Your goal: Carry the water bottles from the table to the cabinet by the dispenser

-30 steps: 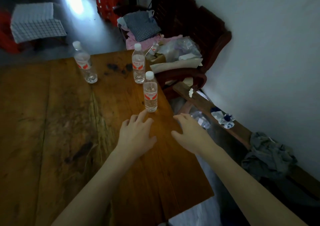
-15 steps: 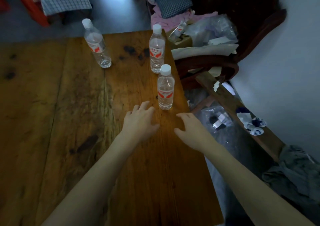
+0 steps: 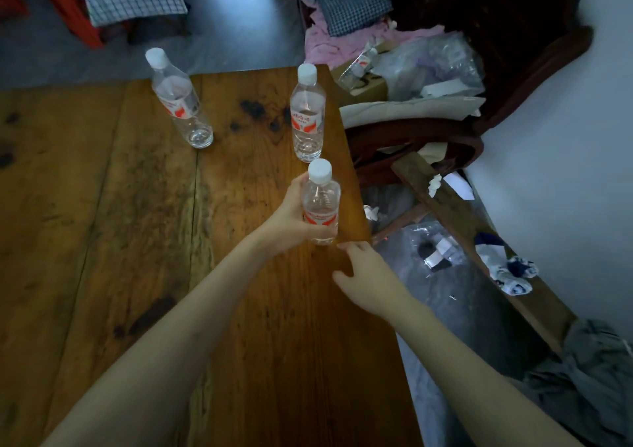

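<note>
The left hand (image 3: pixel 291 219) has advanced from its flat position on the table (image 3: pixel 102 241) half a second ago and now grips the nearest water bottle (image 3: pixel 320 203), fingers and thumb curled round the labelled lower body. That bottle stands upright at the right-hand edge of the table; whether its base is on the wood or just off it cannot be told. The right hand (image 3: pixel 368 277) holds nothing: its fingers are loosely spread, hovering just beside and below the gripped bottle at the table edge, close to where it was before.

Directly beyond the left hand, near the gripped bottle, a second water bottle (image 3: pixel 306 114) stands upright. A third water bottle (image 3: pixel 178 100) stands well apart, beyond and to the left of that hand. Neither is touched.

Count: three water bottles with white caps and red-and-white labels on the table; two hands.

To the right of the right hand, past the table edge, a dark wooden chair (image 3: pixel 513 69) carries clothes and plastic bags. A wooden bench (image 3: pixel 462 220) along the wall holds socks (image 3: pixel 507 268).
</note>
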